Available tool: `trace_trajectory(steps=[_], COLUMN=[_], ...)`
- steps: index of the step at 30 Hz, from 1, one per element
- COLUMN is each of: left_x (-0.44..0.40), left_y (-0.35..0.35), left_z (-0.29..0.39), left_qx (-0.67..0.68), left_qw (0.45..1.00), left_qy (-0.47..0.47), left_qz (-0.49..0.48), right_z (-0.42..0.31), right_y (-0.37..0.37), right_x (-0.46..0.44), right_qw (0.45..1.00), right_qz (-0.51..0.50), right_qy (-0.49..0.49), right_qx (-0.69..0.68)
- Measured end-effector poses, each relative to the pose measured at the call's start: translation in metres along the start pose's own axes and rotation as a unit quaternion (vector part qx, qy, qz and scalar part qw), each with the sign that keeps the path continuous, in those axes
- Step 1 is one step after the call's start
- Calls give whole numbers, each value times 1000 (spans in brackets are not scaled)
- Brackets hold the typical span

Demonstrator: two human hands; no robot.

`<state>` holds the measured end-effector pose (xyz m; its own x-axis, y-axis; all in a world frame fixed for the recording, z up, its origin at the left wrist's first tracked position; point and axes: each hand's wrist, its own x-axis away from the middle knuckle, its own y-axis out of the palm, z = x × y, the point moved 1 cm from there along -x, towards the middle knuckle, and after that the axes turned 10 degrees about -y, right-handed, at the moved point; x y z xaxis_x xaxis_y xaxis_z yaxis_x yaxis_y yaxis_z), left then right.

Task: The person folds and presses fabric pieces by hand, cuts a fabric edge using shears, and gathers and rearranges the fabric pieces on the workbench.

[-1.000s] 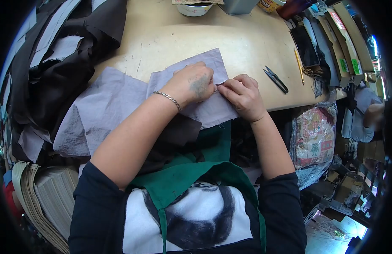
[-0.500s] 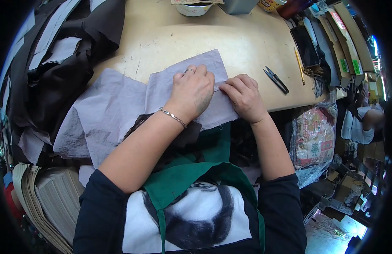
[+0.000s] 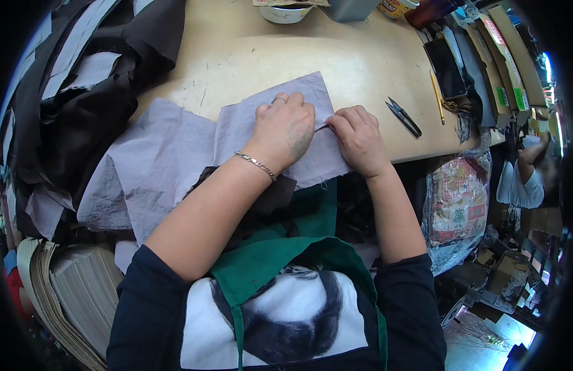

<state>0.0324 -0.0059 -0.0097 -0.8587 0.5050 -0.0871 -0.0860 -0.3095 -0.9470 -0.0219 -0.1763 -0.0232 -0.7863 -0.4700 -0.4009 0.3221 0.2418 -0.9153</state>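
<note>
A mauve-grey cloth lies across the table's near edge, creased on its left and flatter under my hands. My left hand, with a ring and a chain bracelet, rests on it with curled fingers gripping the cloth; the fingertips are partly hidden. Close by on the right, my right hand pinches the same cloth between thumb and forefinger. A small dark fold or slit shows in the cloth between the two hands. Right of that hand, thread snips lie on the table, touched by neither hand.
Dark brown fabric with grey strips is heaped at the table's left. A pencil and a phone lie at the right, beside cardboard pieces. A white bowl stands at the back. A plastic-wrapped bundle sits below the right edge.
My right hand has shifted very slightly, and the dark line in the cloth between my hands shows more clearly. At the far right, another person's arm has moved up.
</note>
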Motion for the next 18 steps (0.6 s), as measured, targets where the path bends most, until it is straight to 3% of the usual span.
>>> trace_trajectory(steps=[6, 9, 13, 18], left_x=[1, 10, 14, 10], left_y=[0, -2, -4, -12], left_z=[6, 9, 13, 12], left_qx=[-21, 21, -16, -31], left_qw=[1000, 996, 1000, 998], left_qy=[-3, 47, 9, -9], left_qz=[14, 72, 7, -56], right_z=[0, 7, 16, 26], right_y=[2, -4, -13, -7], right_x=[-5, -12, -20, -12], right_qw=[998, 996, 989, 976], right_qz=[-9, -46, -90, -6], right_qy=[47, 42, 19, 39], right_qx=[-35, -72, -119, -213])
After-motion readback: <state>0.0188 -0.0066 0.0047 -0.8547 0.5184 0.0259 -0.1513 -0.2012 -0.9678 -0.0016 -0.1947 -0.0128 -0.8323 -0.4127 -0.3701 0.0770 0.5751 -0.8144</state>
